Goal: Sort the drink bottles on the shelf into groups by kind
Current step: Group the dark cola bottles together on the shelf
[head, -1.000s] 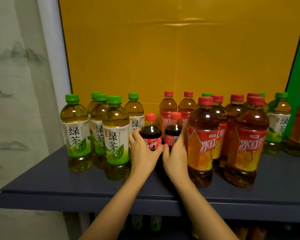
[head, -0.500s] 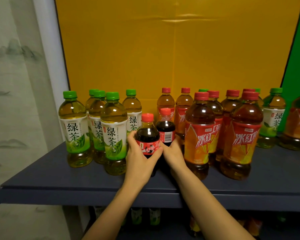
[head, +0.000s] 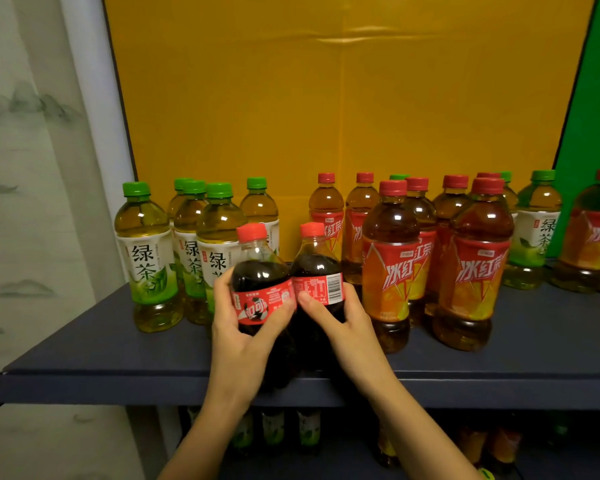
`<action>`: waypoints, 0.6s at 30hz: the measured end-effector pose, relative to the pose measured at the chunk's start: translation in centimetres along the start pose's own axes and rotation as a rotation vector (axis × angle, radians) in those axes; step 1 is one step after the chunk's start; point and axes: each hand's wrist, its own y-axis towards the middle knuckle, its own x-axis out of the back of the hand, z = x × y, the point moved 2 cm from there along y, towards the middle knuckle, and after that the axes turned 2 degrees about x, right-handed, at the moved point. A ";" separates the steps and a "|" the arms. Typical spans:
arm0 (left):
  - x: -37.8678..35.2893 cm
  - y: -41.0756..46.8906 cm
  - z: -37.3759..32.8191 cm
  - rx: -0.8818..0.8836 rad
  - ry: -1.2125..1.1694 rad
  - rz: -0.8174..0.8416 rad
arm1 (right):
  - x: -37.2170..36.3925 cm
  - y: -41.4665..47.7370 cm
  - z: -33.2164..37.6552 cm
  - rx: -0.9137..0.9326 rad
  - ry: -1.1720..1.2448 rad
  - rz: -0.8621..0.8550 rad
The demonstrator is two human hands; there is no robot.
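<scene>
Both bottles are now nearer the front edge of the shelf (head: 84,348): left hand (head: 238,329) curls round the left cola bottle (head: 257,271), right hand (head: 342,322) round the right cola bottle (head: 317,268). Full, smooth, likely heavy; hold at the label band.

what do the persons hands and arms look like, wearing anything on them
Both are bare. The left hand and right hand wear no gloves, and no ring, watch or bracelet shows. The left forearm and right forearm have no sleeve as far as the frame's lower edge. A small yellow-green bit sits at that edge by the right arm; I cannot tell what it is.
</scene>
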 end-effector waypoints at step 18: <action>-10.7 0.9 -4.4 -0.167 -0.022 0.143 | 12.9 -3.8 7.1 0.222 -0.050 -0.207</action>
